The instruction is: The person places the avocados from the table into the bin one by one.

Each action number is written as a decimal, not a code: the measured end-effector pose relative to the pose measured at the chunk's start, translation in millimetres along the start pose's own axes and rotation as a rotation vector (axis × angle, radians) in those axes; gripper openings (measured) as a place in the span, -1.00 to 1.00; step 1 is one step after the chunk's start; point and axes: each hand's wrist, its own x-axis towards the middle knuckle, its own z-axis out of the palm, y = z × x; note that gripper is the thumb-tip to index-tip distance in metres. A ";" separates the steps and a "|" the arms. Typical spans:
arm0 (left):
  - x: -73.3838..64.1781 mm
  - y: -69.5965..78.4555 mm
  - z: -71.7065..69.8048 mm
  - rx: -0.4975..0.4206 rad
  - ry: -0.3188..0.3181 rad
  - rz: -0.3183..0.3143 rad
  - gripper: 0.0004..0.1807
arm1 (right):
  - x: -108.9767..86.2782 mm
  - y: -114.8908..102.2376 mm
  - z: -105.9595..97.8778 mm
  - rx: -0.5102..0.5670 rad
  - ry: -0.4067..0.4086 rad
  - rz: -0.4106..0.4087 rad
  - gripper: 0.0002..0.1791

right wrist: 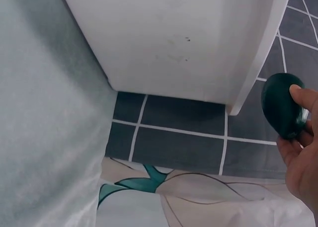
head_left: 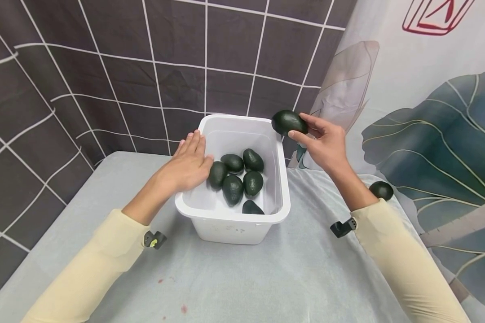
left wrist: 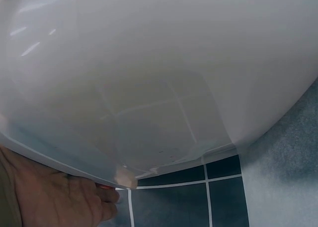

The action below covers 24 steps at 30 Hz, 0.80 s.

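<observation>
A white plastic tub [head_left: 230,229] stands on the cloth-covered table, with several dark green avocados [head_left: 232,189] lying on its floor. My left hand [head_left: 187,166] rests on the tub's left rim, its fingers straight and pointing away from me; in the left wrist view the hand [left wrist: 59,199] shows along the rim's edge. My right hand [head_left: 325,139] pinches one avocado [head_left: 287,122] between thumb and fingers, above the tub's far right corner. In the right wrist view this avocado [right wrist: 282,105] is held beyond the tub's side wall [right wrist: 174,43].
Another avocado [head_left: 381,190] lies on the table at the right, just past my right forearm. A dark curtain [head_left: 178,85] with white grid lines hangs behind and to the left. A leaf-patterned curtain [head_left: 428,148] hangs at the right. The pale cloth [head_left: 226,282] has small reddish spots.
</observation>
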 end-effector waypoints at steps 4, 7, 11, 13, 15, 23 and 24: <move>0.0 -0.1 0.2 0.011 0.003 0.002 -0.14 | -0.2 0.5 6.4 0.025 -0.009 -0.015 -0.40; -0.1 0.2 0.1 0.013 0.003 0.002 -0.14 | -0.3 -0.7 10.5 0.033 -0.023 -0.029 -0.41; 0.5 0.1 0.9 0.011 0.005 0.003 -0.14 | -0.4 -4.2 15.8 0.041 -0.038 -0.054 -0.42; 0.8 0.0 1.3 0.010 0.006 0.003 -0.14 | -0.1 -5.5 18.7 0.042 -0.041 -0.070 -0.42; 0.9 -0.2 1.3 0.010 0.004 0.001 -0.14 | -0.3 -6.7 21.8 0.047 -0.043 -0.087 -0.42; -0.8 0.9 -0.3 0.012 -0.001 -0.002 -0.14 | -1.7 -6.2 32.5 0.046 -0.081 -0.106 -0.43; -0.9 1.0 -0.4 0.012 -0.002 -0.002 -0.14 | -1.8 -5.8 33.4 0.051 -0.087 -0.104 -0.42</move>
